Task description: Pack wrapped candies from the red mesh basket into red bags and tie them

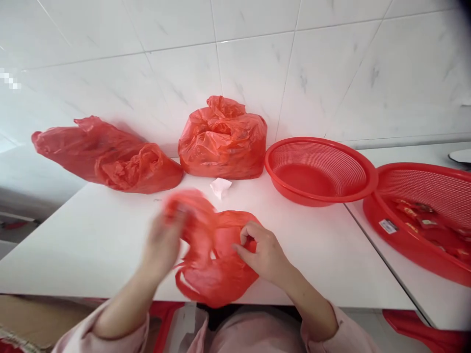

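Observation:
A thin red plastic bag (221, 279) lies crumpled near the table's front edge, its loop handles spread out. My left hand (165, 240), blurred by motion, grips a raised part of this bag on the left. On the right side, my right hand (267, 250) has its thumb and curled forefinger at the bag's edge, closed on the film. A small crumpled white paper (221, 187) lies just beyond the bag.
Two stuffed red bags, one slumped (110, 157) and one upright (224, 147), rest by the tiled wall. To the right stand a red plastic basket (320, 196) and a larger red basket (415, 250) holding small red packets (429, 223). A seam divides the white tabletops.

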`<state>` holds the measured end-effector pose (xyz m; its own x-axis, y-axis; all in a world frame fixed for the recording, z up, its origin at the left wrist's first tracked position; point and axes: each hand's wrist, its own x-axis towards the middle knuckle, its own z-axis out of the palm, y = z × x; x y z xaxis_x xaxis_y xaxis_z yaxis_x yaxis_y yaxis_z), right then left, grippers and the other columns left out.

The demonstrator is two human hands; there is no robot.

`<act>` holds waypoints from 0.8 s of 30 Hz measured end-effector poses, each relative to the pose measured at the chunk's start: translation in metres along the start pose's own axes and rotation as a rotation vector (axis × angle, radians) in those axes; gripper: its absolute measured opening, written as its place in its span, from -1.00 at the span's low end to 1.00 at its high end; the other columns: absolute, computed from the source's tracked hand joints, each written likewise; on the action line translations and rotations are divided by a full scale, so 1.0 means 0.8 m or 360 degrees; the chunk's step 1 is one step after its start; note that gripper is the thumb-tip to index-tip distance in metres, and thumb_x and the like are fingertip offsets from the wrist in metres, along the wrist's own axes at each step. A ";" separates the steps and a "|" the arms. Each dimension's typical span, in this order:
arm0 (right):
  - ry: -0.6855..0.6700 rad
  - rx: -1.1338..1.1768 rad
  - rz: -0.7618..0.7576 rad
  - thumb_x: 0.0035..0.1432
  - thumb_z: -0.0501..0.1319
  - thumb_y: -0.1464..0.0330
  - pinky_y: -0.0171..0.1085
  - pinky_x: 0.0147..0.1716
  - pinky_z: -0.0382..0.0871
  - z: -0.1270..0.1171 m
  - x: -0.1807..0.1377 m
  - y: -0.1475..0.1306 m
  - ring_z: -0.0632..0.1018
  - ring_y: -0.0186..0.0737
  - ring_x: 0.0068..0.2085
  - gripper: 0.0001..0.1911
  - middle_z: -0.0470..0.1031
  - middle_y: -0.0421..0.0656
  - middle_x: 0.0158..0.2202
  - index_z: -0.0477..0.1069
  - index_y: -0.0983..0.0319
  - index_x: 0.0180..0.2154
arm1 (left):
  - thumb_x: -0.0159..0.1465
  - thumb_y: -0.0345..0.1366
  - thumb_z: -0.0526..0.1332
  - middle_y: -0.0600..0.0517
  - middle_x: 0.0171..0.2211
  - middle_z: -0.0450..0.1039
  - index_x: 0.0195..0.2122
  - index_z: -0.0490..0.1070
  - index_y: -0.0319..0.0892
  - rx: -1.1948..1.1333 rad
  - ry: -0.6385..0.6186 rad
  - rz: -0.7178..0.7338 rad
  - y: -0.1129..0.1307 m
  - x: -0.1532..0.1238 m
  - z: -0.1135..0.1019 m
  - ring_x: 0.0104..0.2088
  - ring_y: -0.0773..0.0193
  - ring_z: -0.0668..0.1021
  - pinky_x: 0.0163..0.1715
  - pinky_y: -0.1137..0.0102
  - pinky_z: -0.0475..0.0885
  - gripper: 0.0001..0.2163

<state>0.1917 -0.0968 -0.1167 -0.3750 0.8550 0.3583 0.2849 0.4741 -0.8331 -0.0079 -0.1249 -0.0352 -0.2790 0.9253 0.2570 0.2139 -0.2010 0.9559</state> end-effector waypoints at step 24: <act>0.0126 -0.1927 0.1109 0.18 0.12 0.51 -0.02 -0.16 0.34 -0.273 0.141 0.034 0.53 0.08 -0.07 -0.69 0.53 0.10 -0.08 0.43 0.26 -0.04 | 0.26 0.03 0.07 -0.05 -0.36 0.56 -0.24 0.44 -0.18 0.0551 -0.1081 -0.0487 -0.128 -0.023 0.105 -0.31 0.03 0.58 -0.30 0.23 0.45 -0.63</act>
<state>0.3499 0.0581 -0.0069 0.1959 0.9771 0.0827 0.9801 -0.1978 0.0148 0.0537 -0.0941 -0.1498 0.2323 0.9384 -0.2560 0.5281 0.0994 0.8434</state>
